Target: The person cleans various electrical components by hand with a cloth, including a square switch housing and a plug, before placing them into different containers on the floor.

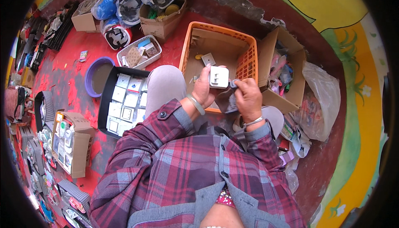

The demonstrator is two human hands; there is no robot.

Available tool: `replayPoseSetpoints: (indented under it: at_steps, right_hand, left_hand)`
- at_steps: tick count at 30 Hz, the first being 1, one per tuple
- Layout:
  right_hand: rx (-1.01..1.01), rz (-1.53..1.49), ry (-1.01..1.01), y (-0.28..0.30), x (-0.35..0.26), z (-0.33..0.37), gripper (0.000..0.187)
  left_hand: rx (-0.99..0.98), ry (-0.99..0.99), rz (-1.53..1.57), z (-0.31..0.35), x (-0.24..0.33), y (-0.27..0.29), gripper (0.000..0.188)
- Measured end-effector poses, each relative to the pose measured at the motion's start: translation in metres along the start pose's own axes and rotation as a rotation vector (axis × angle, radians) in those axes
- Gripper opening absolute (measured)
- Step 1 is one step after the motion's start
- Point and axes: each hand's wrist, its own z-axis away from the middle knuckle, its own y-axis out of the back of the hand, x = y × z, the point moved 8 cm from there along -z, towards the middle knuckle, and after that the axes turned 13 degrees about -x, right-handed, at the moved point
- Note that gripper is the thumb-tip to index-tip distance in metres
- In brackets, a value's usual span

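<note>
A person in plaid sat over a red floor (72, 76), knees spread before an orange crate (186, 45). A carton (278, 100) of oddments stood close at the crate's right; a black tray (104, 107) of white packs lay by the left knee, a purple bowl (89, 78) beyond it. The right hand (249, 101) pinched a grey cloth (227, 102) between thumb and fingers, while the left hand (202, 89) held a white fitting (219, 77) (possibly a switch), thumb along its edge, over the crate's near part. A hard tug on the cloth could loosen that edge grip and drop the fitting into the crate; the hanging cloth could also catch on the near rim. The carton hemmed in the right hand and the knee crowded the left; the widest room lay ahead, over the crate's open mouth.
</note>
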Motion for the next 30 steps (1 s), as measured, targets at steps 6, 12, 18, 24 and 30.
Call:
replayPoseSetpoints:
  at_steps: [6,12,18,24,30]
  right_hand:
    - [0.057,-0.273,-0.042,0.021,-0.002,-0.005,0.017]
    - [0.011,-0.349,-0.019,0.0,-0.025,-0.01,0.02]
    - [0.078,-0.464,-0.068,-0.001,-0.012,-0.003,0.018]
    - [0.135,-0.534,-0.146,0.003,0.0,0.007,0.012]
    - [0.11,-0.74,-0.239,0.002,0.017,0.017,0.011]
  left_hand:
    - [-0.043,0.12,0.078,0.0,-0.013,-0.008,0.054]
    - [-0.169,0.065,0.011,0.003,-0.008,-0.024,0.051]
    - [-0.263,0.071,-0.115,0.008,-0.008,-0.03,0.052]
    - [-0.347,0.084,-0.338,0.006,-0.011,-0.032,0.052]
    - [-0.375,0.029,-0.524,0.011,-0.002,-0.042,0.063]
